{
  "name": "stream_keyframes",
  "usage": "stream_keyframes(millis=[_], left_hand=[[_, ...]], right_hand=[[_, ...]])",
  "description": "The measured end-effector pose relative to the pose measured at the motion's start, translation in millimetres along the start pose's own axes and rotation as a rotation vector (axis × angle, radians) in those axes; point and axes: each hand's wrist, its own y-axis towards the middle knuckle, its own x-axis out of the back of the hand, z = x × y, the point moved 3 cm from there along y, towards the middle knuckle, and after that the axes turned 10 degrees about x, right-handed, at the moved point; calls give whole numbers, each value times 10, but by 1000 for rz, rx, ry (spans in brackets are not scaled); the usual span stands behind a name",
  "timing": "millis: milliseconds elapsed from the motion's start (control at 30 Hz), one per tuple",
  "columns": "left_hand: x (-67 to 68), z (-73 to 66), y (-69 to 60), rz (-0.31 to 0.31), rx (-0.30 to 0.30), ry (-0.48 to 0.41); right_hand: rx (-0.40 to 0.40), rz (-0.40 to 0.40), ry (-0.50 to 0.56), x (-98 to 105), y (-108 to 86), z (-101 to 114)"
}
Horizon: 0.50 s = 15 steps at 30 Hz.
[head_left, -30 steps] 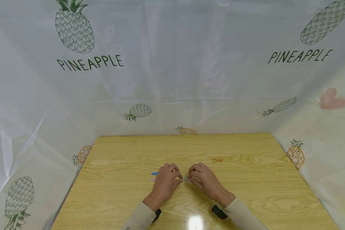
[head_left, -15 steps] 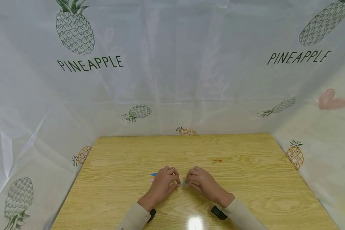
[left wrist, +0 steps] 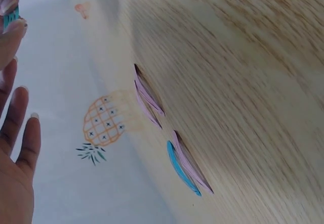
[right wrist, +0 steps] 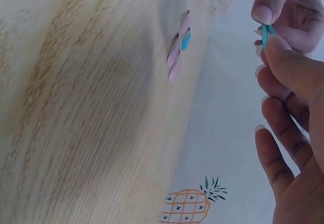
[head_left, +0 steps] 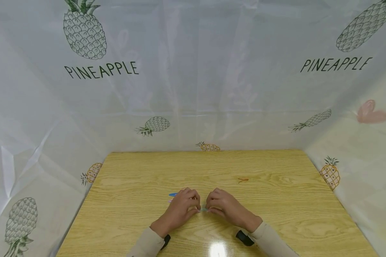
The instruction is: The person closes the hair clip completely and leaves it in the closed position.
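Low over the middle of the table, both hands hold one teal rubber band (right wrist: 268, 31) between them. Thumb and fingertips of my left hand (head_left: 180, 207) pinch one end. My right hand (head_left: 225, 205) pinches the other end a short way off. In the left wrist view the teal strands lie side by side at the fingertips. A blue rubber band (left wrist: 181, 168) and pink rubber bands (left wrist: 191, 163) lie on the table beyond the left hand, partly hidden by it in the head view.
An orange rubber band (head_left: 243, 180) lies on the wooden table (head_left: 276, 203), farther back and right of the hands. White sheeting (head_left: 193, 89) printed with pineapples stands behind the table and along its sides.
Both hands have moved down the head view, nearer the person, with the teal rubber band still between them. The gap between the hands has narrowed. The bands on the table have not moved.
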Motion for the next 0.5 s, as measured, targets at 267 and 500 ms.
stream_keyframes(millis=[267, 500], left_hand=[[-7, -1, -20, -1, -63, 10], [-51, 31, -42, 11, -67, -13]], right_hand=[[25, 4, 21, -5, 12, 19], [50, 2, 9, -22, 12, 20]])
